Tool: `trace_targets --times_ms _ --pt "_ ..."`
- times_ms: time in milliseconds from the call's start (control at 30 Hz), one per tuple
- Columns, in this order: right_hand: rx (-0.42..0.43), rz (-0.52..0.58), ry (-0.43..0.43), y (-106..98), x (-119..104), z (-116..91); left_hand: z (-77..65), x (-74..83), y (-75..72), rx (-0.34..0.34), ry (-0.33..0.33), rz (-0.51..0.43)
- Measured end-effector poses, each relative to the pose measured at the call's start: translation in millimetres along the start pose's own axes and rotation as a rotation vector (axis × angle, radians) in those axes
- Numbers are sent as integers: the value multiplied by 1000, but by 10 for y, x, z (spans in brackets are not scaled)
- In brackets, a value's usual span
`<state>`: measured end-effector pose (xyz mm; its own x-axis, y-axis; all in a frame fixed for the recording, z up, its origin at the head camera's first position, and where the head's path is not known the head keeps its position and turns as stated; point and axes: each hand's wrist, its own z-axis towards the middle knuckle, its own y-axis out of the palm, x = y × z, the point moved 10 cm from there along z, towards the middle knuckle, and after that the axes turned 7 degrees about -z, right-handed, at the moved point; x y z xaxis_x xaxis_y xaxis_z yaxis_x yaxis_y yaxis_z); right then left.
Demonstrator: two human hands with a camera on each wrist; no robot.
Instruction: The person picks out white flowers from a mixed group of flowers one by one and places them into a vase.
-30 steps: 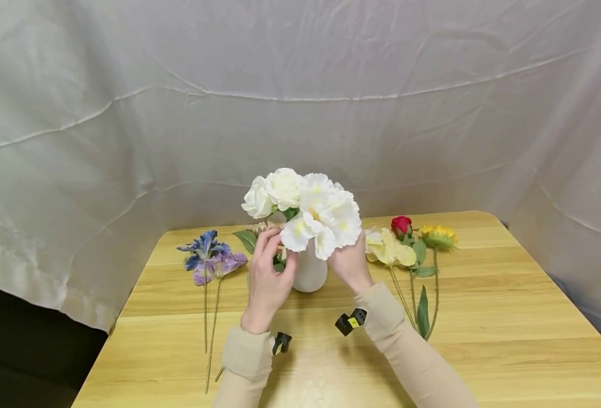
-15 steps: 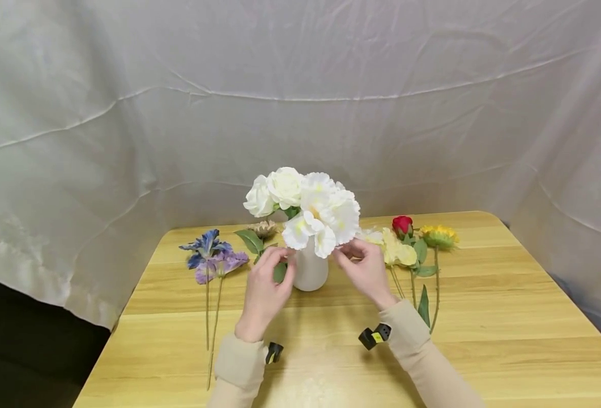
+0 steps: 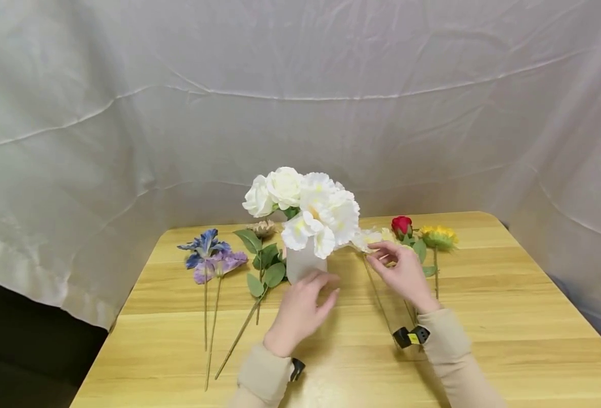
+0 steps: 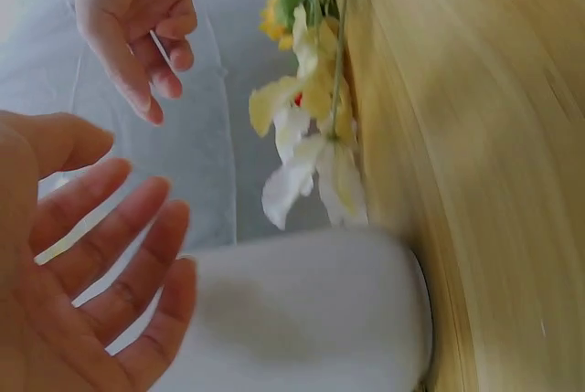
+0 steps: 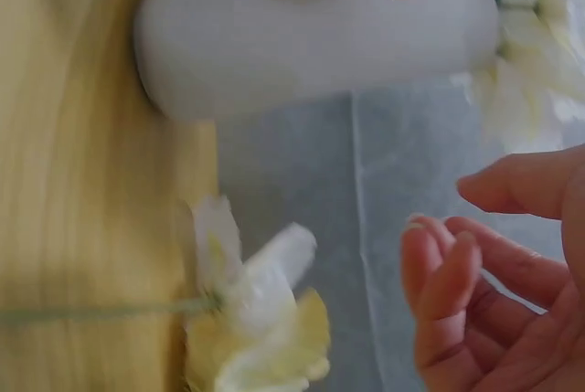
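A white vase stands mid-table, holding white roses and a large ruffled white flower. My left hand is in front of the vase, fingers loosely bent and holding nothing; the left wrist view shows its spread fingers near the vase wall. To the right, my right hand hovers over a white flower and a pale yellow flower lying on the table. In the right wrist view its relaxed fingers hold nothing, apart from the petals.
Blue and purple flowers lie at left. Leafy stems with a beige bloom lie beside the vase. A red rose and a sunflower are at the back right of the wooden table. Grey cloth hangs behind.
My right hand has drawn away from the bouquet to the right, over the pale flowers. My left hand has dropped from the blooms toward the lower front of the vase.
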<state>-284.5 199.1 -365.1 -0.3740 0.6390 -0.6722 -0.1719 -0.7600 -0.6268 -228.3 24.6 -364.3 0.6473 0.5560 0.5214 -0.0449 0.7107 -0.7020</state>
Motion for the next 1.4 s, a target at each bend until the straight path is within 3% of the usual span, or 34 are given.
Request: trace_targets --times_ms 200,467,800,1167,1400 --pt "-38 -49 46 -95 121 6 56 151 197 -102 10 50" --pt "-161 -116 55 53 200 -21 -23 176 484 -221 9 87" --pt "-418 -130 74 405 248 -146 -81 173 588 -309 26 107" --pt "-469 -173 128 565 361 -212 -93 132 635 -376 -13 92" --pt "-508 -136 129 674 428 -229 -88 111 579 -355 -12 92"
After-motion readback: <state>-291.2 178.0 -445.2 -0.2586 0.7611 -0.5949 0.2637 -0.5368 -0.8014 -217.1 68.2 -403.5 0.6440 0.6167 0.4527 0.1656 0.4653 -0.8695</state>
